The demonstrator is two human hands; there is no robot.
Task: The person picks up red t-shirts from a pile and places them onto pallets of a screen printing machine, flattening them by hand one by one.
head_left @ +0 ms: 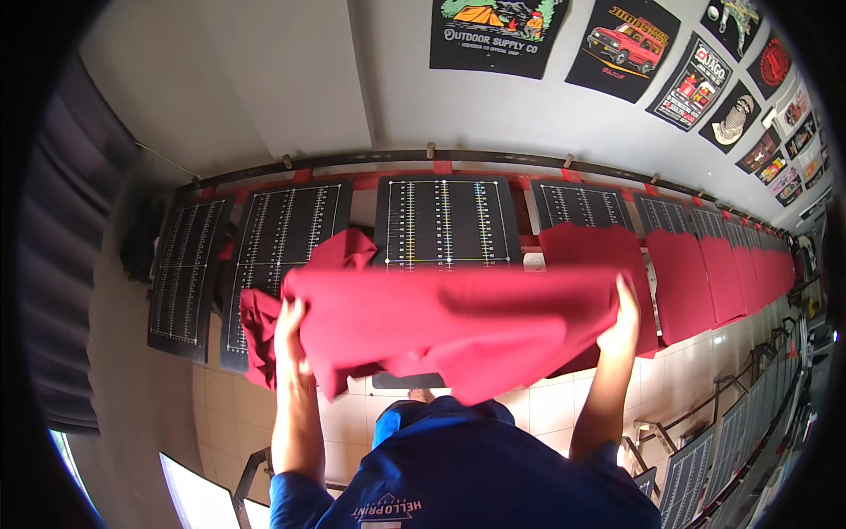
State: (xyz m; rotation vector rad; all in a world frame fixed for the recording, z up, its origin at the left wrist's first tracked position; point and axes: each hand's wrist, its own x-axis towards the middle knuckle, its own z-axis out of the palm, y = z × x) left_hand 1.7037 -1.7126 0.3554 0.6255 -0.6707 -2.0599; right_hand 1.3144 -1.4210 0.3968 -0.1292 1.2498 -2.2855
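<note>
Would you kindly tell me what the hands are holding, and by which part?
A red cloth: the left hand grips it near its left end, the right hand near its upper right corner.

A pale wall [405, 115] bears rows of dark graphic prints [624, 44] toward the right; a dark pleated curtain [66, 247] hangs at the left (a bright strip of light [70, 465] shows near its foot); the pale tiled floor [555, 410] shines in places.
</note>
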